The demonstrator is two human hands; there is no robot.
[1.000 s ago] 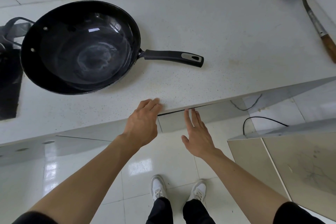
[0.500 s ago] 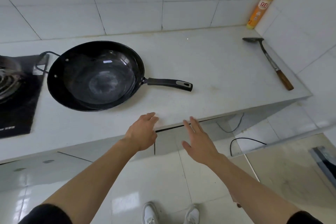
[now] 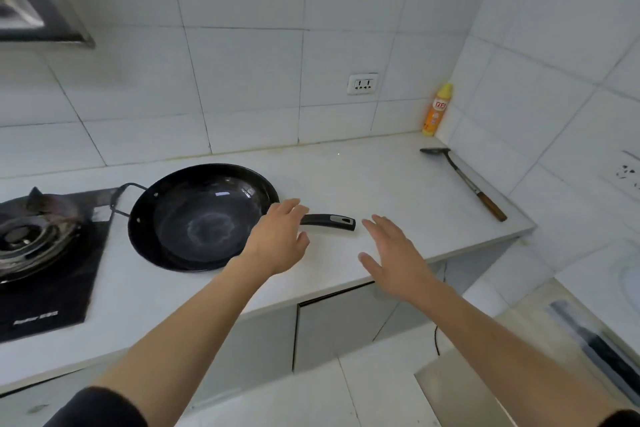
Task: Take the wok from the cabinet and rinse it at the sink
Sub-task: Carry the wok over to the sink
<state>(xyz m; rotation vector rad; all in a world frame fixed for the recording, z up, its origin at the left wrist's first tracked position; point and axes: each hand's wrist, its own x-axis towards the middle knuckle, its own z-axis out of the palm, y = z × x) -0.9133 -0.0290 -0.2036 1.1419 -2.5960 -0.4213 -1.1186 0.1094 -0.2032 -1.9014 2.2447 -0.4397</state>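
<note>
- Wok (image 3: 201, 218): round, black, glossy metal with a shallow bowl; a pale, cloudy ring marks the bottom. It sits flat on the white countertop (image 3: 381, 184), empty.
- Straight black handle (image 3: 329, 220) with a grey inset near its tip sticks out from the wok's right side; a thin wire loop handle (image 3: 119, 198) is on the wok's far-left rim, reaching over the stove's edge.
- Left hand (image 3: 280, 239): over the spot where the handle joins the wok, fingers loosely bent and apart, holding nothing. Cannot tell if it touches the handle.
- Right hand (image 3: 391, 250): just right of the handle's tip, flat, fingers straight and spread, palm down, holding nothing.
- Gas stove (image 3: 48, 263): left of the wok, black glass top, round ribbed metal burner with a grate.
- Spatula (image 3: 464, 180): well right of the wok, lying flat, dark metal blade, thin metal shaft, brown wooden grip.
- Bottle (image 3: 437, 110): behind and right of the wok, in the wall corner, upright, orange plastic with a yellow cap.
- Wall socket (image 3: 362, 83): white, on the glossy white tiles behind the wok.
- Cabinet doors (image 3: 339, 329): below the counter in front of the wok, smooth and grey.
</note>
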